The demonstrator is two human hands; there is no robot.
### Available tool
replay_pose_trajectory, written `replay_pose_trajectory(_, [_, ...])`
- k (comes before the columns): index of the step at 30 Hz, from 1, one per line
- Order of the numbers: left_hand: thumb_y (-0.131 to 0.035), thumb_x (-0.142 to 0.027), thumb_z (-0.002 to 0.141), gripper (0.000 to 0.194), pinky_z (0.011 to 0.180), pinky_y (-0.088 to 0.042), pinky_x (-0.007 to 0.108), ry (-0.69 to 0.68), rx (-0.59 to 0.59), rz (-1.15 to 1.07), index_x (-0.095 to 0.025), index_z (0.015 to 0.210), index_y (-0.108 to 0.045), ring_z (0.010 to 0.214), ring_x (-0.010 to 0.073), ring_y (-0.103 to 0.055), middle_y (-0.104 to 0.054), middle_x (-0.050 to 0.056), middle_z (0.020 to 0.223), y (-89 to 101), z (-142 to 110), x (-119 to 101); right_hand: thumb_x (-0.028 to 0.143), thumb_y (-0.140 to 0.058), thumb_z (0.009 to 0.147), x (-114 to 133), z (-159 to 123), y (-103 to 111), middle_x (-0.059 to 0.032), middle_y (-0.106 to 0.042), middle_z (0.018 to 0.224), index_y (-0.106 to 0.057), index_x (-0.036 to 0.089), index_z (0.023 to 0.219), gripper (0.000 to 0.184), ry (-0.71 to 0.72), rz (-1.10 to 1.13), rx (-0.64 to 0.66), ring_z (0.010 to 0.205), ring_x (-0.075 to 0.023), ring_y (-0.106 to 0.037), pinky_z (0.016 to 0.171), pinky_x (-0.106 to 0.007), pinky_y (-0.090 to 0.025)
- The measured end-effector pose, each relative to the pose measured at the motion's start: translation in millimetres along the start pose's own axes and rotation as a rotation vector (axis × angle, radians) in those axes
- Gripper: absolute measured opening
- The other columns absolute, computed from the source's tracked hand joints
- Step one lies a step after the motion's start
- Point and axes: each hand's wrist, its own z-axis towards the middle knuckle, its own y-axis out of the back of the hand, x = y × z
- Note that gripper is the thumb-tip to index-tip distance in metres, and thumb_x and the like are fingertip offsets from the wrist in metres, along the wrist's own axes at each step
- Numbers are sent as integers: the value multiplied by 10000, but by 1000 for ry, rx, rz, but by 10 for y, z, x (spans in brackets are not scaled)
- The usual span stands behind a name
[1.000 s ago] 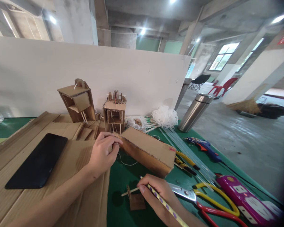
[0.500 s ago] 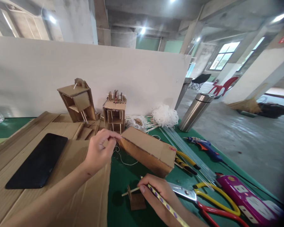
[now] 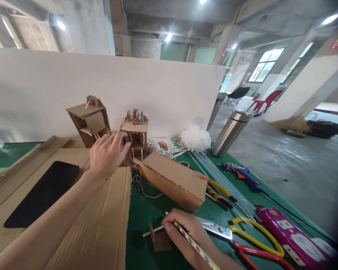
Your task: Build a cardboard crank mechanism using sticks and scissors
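My left hand is raised above the cardboard sheet, its fingers bent and the thumb apart from them; nothing shows in it. Its fingertips overlap the view of a small cardboard box model with sticks and discs on top; contact cannot be told. My right hand grips a yellow pencil with purple dots. By its fingertips, a thin wooden stick passes through a small cardboard piece on the green table. Between the hands lies a long closed cardboard box.
A second cardboard model stands behind, left. A black phone lies on the cardboard sheet. Rightward are white string, a steel flask, a glue gun, yellow-and-red-handled shears and a purple package.
My left hand has moved up and left, away from the near-left end of the long cardboard box, its pinched fingers parting. My right hand stays by the small cardboard piece with the pencil.
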Motion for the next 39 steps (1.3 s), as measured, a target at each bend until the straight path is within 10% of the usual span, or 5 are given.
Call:
replay_pose_trajectory(21, [-510, -351, 922, 254, 572, -404, 285, 169, -4, 100, -225, 806, -698, 591, 207, -629, -616, 24, 558, -5, 96, -13, 327, -473, 952, -5, -5, 11, -28, -605, 728, -627, 185, 816, 250, 25, 21, -25, 628, -149, -556, 570, -239, -386])
replay_pose_trajectory(30, [-550, -263, 857, 142, 525, -390, 284, 122, 190, -51, -211, 767, -647, 611, 213, -597, -601, 16, 583, 108, -39, -166, 341, -457, 968, 32, 10, 25, -25, -599, 727, -624, 175, 816, 280, 0, 12, -9, 631, -139, -546, 576, -232, -383])
replay_pose_trajectory(39, [-456, -228, 938, 200, 780, -520, 333, -70, 269, -243, -198, 828, -621, 957, 239, -652, -679, 104, 1066, 136, -433, -222, 357, -443, 974, 28, 2, 8, -21, -583, 721, -607, 181, 802, 296, 5, 23, -9, 638, -143, -543, 584, -236, -383])
